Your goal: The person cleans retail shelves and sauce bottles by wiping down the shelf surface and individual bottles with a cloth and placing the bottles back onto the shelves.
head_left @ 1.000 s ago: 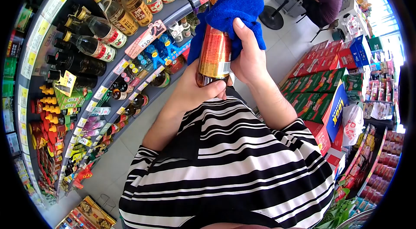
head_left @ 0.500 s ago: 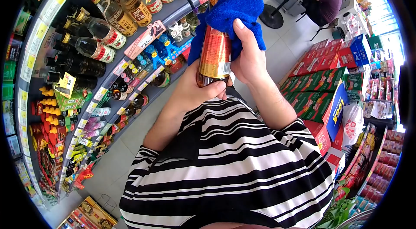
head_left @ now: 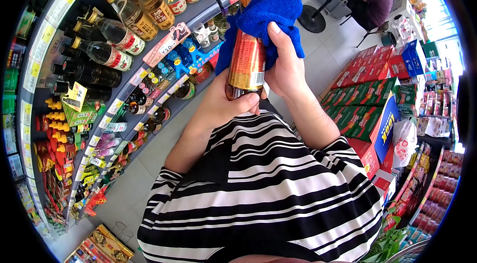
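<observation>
A bottle (head_left: pixel 247 59) with a red and gold label and a gold cap is held upright in front of the chest, its base toward me. My left hand (head_left: pixel 226 98) is closed around the bottom of the bottle, thumb across the base edge. My right hand (head_left: pixel 285 61) grips a blue cloth (head_left: pixel 271 7), which wraps around the upper part of the bottle and hangs on both sides of it. The right thumb presses on the cloth; the other right fingers are mostly hidden behind cloth and bottle.
Curved shelves (head_left: pixel 117 91) with bottles and price tags stand on the left. Stacked red and green boxes (head_left: pixel 355 111) are at the right, near a white plastic bag (head_left: pixel 404 141). Toward the back are a black fan (head_left: pixel 312 19) and a seated person (head_left: pixel 376 9).
</observation>
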